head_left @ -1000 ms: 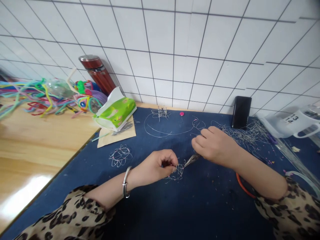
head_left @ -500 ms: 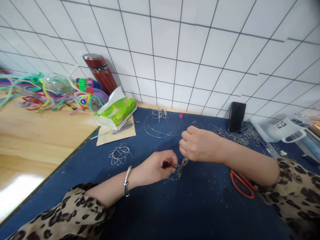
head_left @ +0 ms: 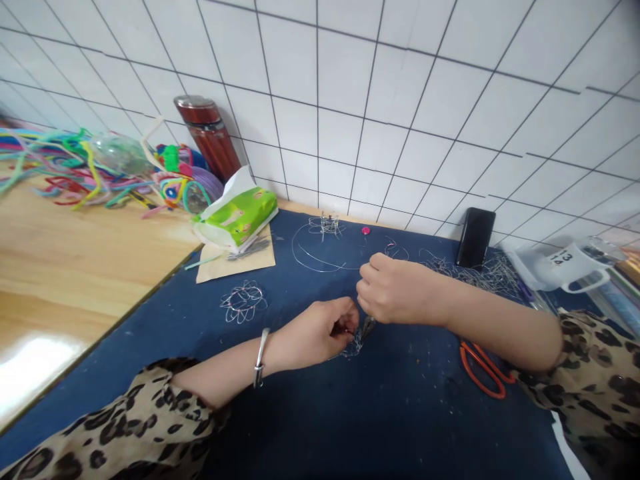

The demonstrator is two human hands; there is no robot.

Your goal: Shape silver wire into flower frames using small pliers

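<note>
Two bare hands: the left hand (head_left: 320, 333) has thumb and fingertips pinched together on wirework; the right hand (head_left: 395, 290) is curled in a fist around pliers.
Wirework in hand: a small bent silver-wire piece (head_left: 351, 347), at and just below the left fingertips; its finer shape is too small to tell.
Pliers: metal nose (head_left: 369, 327) showing beneath the right fingers, close against the wire; the handles are hidden.
Blue mat (head_left: 390, 413): dark, spread under both hands, dotted with specks and short clippings.
Looped wire flower (head_left: 243, 302): flat on the mat, left of the left fingers.
Long curved wire (head_left: 315, 270): beyond the left fingers.
Orange-handled scissors (head_left: 484, 370): right of the right fingers, partly under the forearm.
Pink round piece (head_left: 365, 231) and wire frame (head_left: 329, 225): beyond the fingers, near the mat's far edge.
Wire offcuts (head_left: 493, 277): heaped right of the right fingers, by a black phone (head_left: 476, 237) leaning on the wall.
Green tissue pack (head_left: 245, 213): on brown paper (head_left: 265, 253), far left of the fingers.
White mug (head_left: 565, 267): printed 13 and 14, far right.
Wooden tabletop (head_left: 100, 247): left past the mat, glossy with glare, bearing colourful pipe cleaners (head_left: 75, 160).
Red-brown flask (head_left: 213, 140): behind the tissues.
Wall (head_left: 325, 80): white, dark-lined tile pattern, behind everything.
</note>
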